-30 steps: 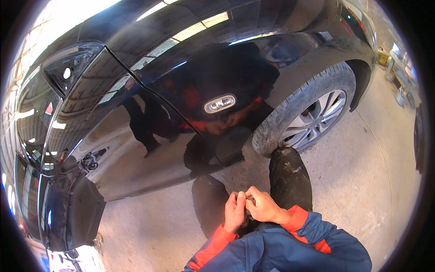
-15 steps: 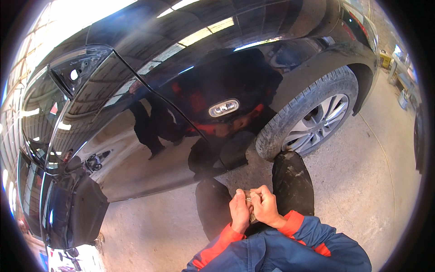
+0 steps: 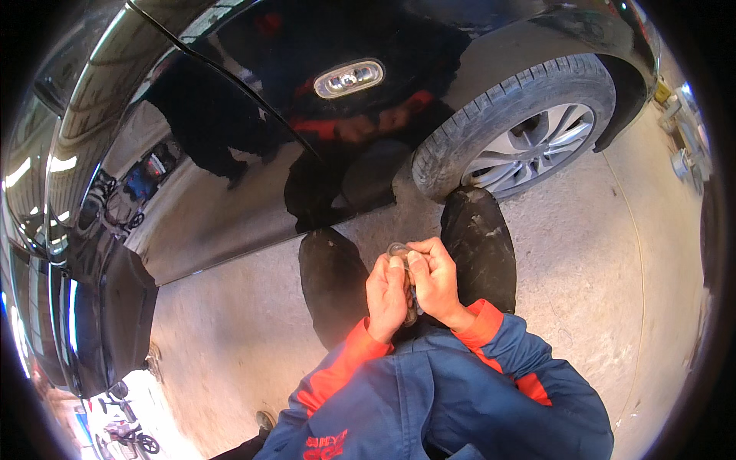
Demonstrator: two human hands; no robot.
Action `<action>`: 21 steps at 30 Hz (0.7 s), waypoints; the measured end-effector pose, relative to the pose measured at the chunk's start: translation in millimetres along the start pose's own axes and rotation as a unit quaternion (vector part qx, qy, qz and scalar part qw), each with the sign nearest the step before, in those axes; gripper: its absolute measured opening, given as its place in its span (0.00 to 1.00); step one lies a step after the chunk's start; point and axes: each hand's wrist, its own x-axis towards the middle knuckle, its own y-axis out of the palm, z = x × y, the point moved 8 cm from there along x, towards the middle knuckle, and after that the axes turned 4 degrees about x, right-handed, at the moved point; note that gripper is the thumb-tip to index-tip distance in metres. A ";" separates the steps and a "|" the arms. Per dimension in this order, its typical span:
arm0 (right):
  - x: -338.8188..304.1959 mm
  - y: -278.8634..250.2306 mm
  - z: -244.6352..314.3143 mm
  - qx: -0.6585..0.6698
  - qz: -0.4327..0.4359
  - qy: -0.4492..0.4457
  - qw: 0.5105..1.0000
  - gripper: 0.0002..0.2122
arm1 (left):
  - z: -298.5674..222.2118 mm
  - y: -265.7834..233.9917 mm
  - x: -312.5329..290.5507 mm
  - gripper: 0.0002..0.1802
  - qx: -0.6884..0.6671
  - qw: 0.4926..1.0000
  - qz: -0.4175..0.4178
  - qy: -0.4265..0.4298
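Small clear piece [image 3: 398,250] pinched between both hands, above knees. Left hand [image 3: 386,297] and right hand [image 3: 434,280] touching, both clenched on it. Piece pokes up from fingers toward black car [image 3: 230,153].

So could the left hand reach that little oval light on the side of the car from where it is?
Probably yes: nothing stands between the left hand and the oval light, but it is busy pinching a small part.

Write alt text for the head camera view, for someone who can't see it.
A person crouched beside a black car holds a small clear part between the left hand and right hand, over their knees. The car's front wheel and an oval side lamp sit just ahead, on a concrete floor.
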 end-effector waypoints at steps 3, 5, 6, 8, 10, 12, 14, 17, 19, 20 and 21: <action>-4.7 3.6 -5.2 -0.045 0.041 0.055 0.997 0.08 | 0.5 -15.3 5.9 0.18 0.047 0.998 -0.024 0.029; -5.2 8.6 -0.2 -0.066 0.061 0.039 0.995 0.08 | -5.3 -22.0 10.6 0.18 0.135 0.987 -0.035 0.074; -5.1 10.5 1.2 -0.072 0.072 0.044 0.994 0.09 | -9.2 -23.7 11.7 0.17 0.178 0.979 -0.035 0.094; -3.9 9.9 10.1 -0.138 0.084 0.024 0.986 0.08 | -15.7 -29.3 11.9 0.16 0.227 0.967 -0.052 0.101; -0.9 10.6 16.7 -0.168 0.088 0.006 0.982 0.08 | -23.3 -31.9 5.6 0.16 0.305 0.945 -0.074 0.095; 1.9 11.0 22.2 -0.170 0.076 -0.019 0.982 0.08 | -26.4 -28.3 0.7 0.14 0.322 0.942 -0.057 0.074; 3.1 10.7 18.3 -0.130 0.066 0.008 0.989 0.07 | -29.2 -23.6 -3.4 0.13 0.322 0.943 -0.051 0.067; 4.1 9.6 16.2 -0.120 0.062 0.022 0.991 0.08 | -37.5 -16.2 -6.1 0.10 0.325 0.938 -0.035 0.115; 4.4 4.8 9.5 -0.102 0.043 0.072 0.991 0.09 | -37.2 -14.1 -6.9 0.10 0.328 0.936 -0.023 0.124; 5.2 5.1 12.1 -0.103 0.049 0.058 0.992 0.09 | -36.7 -13.3 -7.5 0.10 0.329 0.935 -0.017 0.128; 5.5 4.5 12.1 -0.101 0.050 0.063 0.992 0.09 | -36.5 -12.7 -7.7 0.10 0.323 0.937 -0.016 0.135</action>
